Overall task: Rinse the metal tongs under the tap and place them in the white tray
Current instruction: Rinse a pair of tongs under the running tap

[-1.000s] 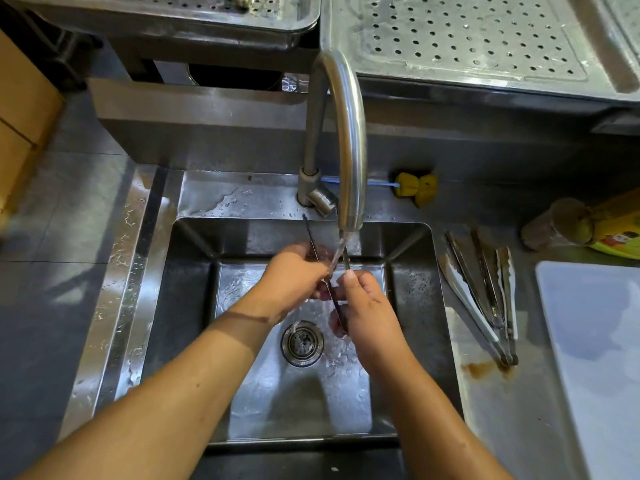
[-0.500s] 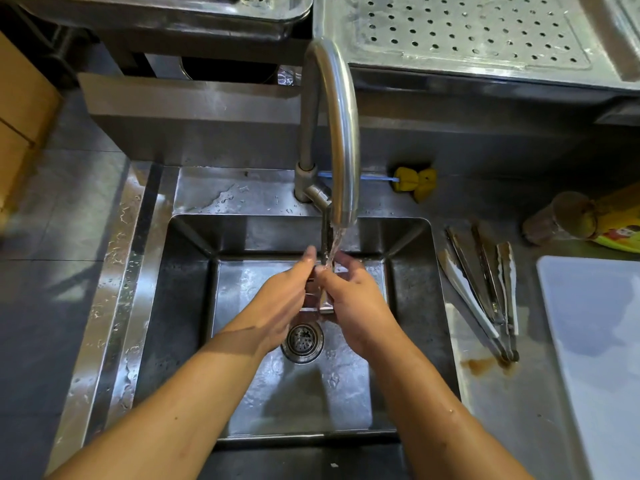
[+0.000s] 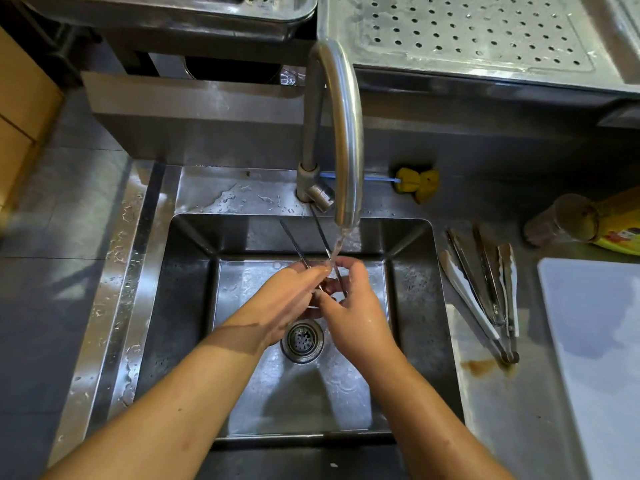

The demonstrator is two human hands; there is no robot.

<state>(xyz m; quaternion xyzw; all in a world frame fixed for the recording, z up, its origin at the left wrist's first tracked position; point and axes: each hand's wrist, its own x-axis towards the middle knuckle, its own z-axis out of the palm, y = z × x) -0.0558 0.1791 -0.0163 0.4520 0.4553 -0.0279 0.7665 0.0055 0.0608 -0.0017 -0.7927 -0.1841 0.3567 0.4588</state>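
Thin metal tongs are held over the steel sink, their two arms spread and pointing up toward the back wall. My left hand and my right hand both grip the tongs' lower end, which is hidden between my fingers. Water runs from the curved tap onto the tongs and my fingers. The white tray lies on the counter at the far right, with nothing visible on it.
Several more tongs lie on the counter between sink and tray, beside a brown stain. A yellow sponge brush lies behind the sink. A tipped cup and yellow package sit at back right. Perforated steel racks stand behind.
The tongs' arms now stand spread apart and point up-left, where before they were close together under the stream. My hands stay together under the water, shifted slightly.
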